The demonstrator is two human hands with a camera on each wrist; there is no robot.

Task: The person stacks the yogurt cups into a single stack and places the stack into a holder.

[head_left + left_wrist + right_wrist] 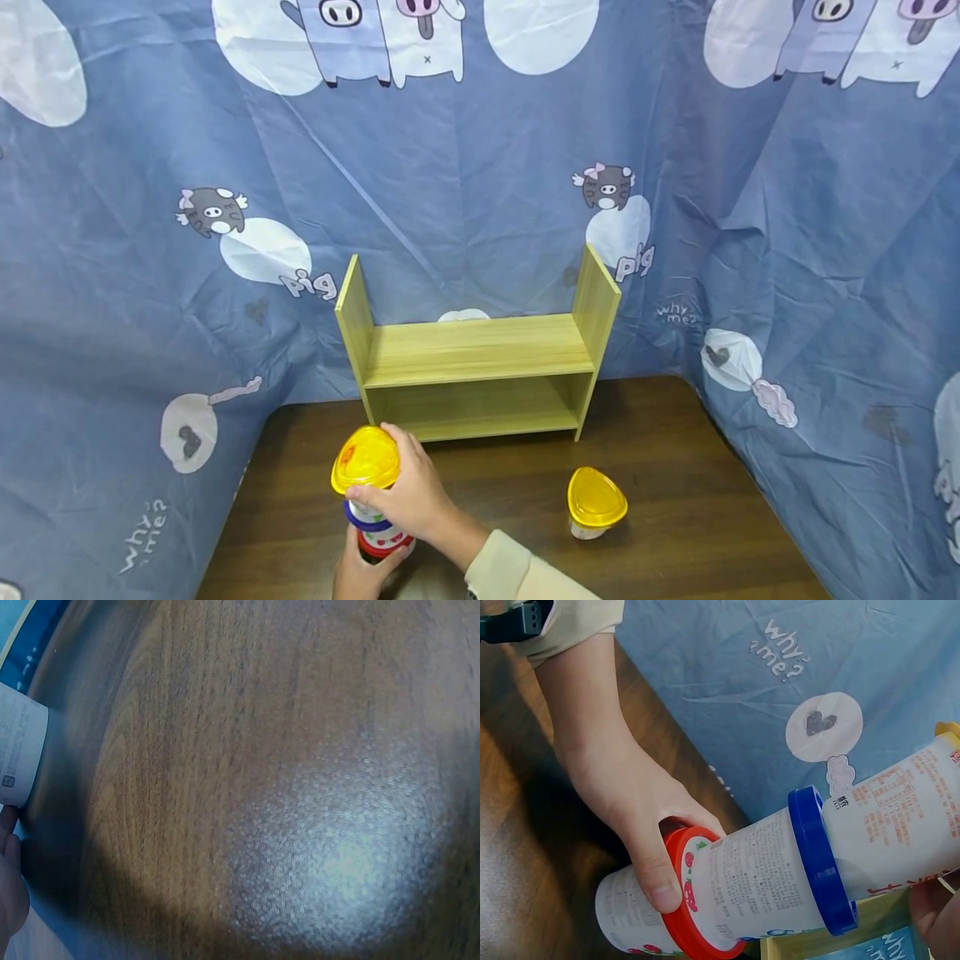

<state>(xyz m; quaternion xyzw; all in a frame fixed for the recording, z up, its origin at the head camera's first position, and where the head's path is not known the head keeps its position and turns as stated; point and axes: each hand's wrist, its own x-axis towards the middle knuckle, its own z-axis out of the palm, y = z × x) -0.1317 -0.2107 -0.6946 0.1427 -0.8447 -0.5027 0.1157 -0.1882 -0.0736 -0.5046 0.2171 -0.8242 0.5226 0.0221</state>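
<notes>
Three white printed paper tubs stand in a stack at the front left of the table. At the bottom is a red-lidded tub [626, 904], gripped by my left hand [360, 572] with the thumb over its red rim. On it sits a blue-lidded tub [757, 877]. The topmost yellow-lidded tub [367, 457] has its base at the blue lid, and my right hand [420, 492] holds it around the side near the lid. At its left edge the left wrist view catches part of a white tub [22, 746], its lid out of sight.
Another yellow-lidded tub [595, 502] stands alone on the brown table [517, 533], to the right. A two-level wooden shelf [480, 350] stands at the back. Blue cloth [465, 183] with pig prints hangs behind and at both sides.
</notes>
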